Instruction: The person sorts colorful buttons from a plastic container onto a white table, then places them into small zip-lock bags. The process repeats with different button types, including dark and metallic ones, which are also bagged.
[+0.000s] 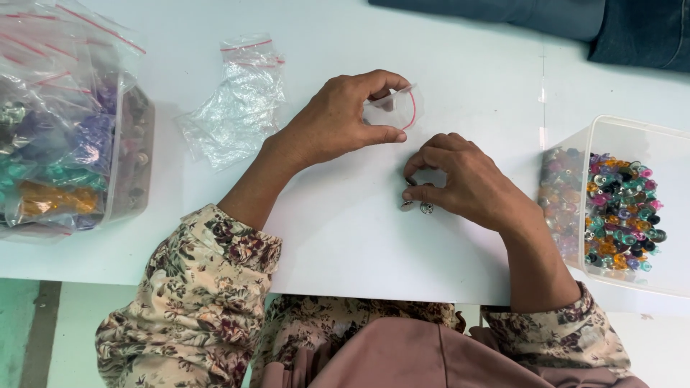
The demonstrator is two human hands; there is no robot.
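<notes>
On the smooth white table point(345, 244), left hand point(334, 122) pinches a clear pouch point(395, 108); right hand point(467, 179) grips small round beads point(420, 206).

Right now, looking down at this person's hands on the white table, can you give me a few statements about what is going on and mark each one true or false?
1. The left hand pinches a small clear bag with a red strip. True.
2. The right hand is deep inside the clear tub of coloured beads. False: it rests on the white table, fingertips at a few small beads.
3. A pile of empty clear bags lies to the left of the left hand. True.
4. The container of filled bags is on the right edge. False: it stands at the left edge.
5. Both sleeves are plain blue. False: they are floral.
</notes>
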